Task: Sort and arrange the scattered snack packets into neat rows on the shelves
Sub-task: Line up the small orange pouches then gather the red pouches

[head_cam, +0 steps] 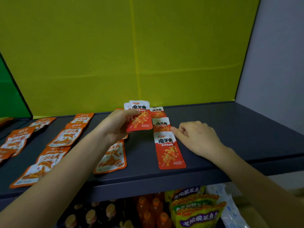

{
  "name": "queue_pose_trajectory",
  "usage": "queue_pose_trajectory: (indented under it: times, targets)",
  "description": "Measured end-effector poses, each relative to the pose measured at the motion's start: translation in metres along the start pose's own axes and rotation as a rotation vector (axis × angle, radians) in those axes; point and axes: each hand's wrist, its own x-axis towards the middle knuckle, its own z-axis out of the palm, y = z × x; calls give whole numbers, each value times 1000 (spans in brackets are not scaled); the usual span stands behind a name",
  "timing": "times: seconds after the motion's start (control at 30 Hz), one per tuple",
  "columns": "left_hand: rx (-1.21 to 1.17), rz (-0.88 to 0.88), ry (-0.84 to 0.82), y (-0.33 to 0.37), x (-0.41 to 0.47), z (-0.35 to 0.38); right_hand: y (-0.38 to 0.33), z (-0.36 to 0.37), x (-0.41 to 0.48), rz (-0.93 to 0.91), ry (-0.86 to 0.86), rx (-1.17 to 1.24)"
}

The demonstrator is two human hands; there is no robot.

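On the dark shelf (pixel 230 129), centre: three red-and-white packets (pixel 170 149) are lying in a column running front to back, each overlapping the one behind it.
Packet look: white top with bold black characters, red lower half showing a pale orange skewered spiral snack.
Left hand (pixel 115 125): its fingers are gripping a small fan of the same red-and-white packets, the held packets (pixel 139 117), lifted just above the shelf beside the column.
Right hand (pixel 197 139): it is resting on the shelf with fingers curled loosely, the fingertip touching the right edge of the middle packet; it is holding nothing.
Left part of shelf: orange packets (pixel 65 137) with white panels are lying in rough rows, printed upside down to the viewer.
Hidden: the left forearm is covering part of one orange row; how many packets are sitting in the fan is hard to tell.
Behind: a yellow-green back panel (pixel 131 55).
Below, cut off: orange bottles (pixel 154 209), dark bottles (pixel 92 216), and yellow-purple bags (pixel 197 211).
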Motion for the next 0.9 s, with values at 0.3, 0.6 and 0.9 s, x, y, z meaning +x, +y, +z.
queue_pose_trajectory:
  times: [0.3, 0.6, 0.9]
  targets:
    - [134, 134, -61, -5, 8, 52, 1, -6, 49, 9, 42, 475]
    - [34, 48, 203, 7, 39, 79, 93, -21, 96, 140, 32, 804]
    - [262, -32, 53, -11, 47, 89, 138, 13, 133, 303, -173, 387]
